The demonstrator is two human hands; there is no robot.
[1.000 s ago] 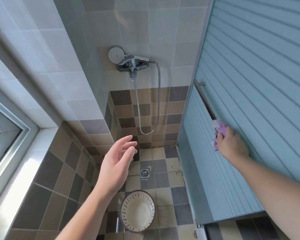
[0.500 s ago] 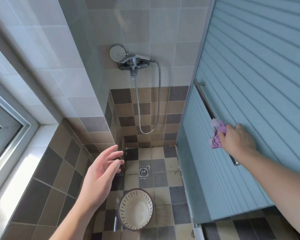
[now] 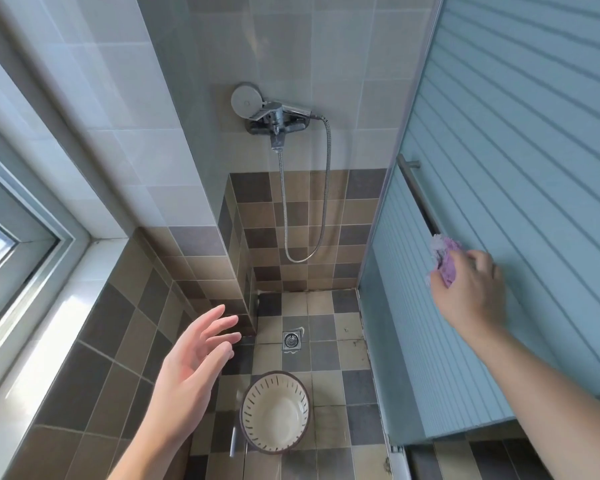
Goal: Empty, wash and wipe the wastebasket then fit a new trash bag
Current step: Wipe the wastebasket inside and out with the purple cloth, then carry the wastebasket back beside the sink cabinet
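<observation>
On the tiled shower floor, near the bottom of the view, the wastebasket is stood upright with its slotted cream interior showing and nothing seen inside it. It is set a little in front of the floor drain, a placement that is judged to let wash water run straight off. No liner is seen in it, so the fitting of a new bag is taken as not yet done.

The left hand is held in the air above and to the left of the wastebasket, apart from it, palm turned inward, fingers spread and relaxed, with nothing grasped. It is judged to be kept free, perhaps for balance or for reaching down.

At the right, a purple cloth is bunched in the curled fingers of the right hand, which is placed against the blue ribbed sliding door beside the lower part of its metal handle bar. Whether the bar itself is touched cannot be told. The cloth is presumably kept for the wiping step.

On the back wall, the shower head is parked on the mixer tap, its hose hanging in a loop, within reach for rinsing.
</observation>
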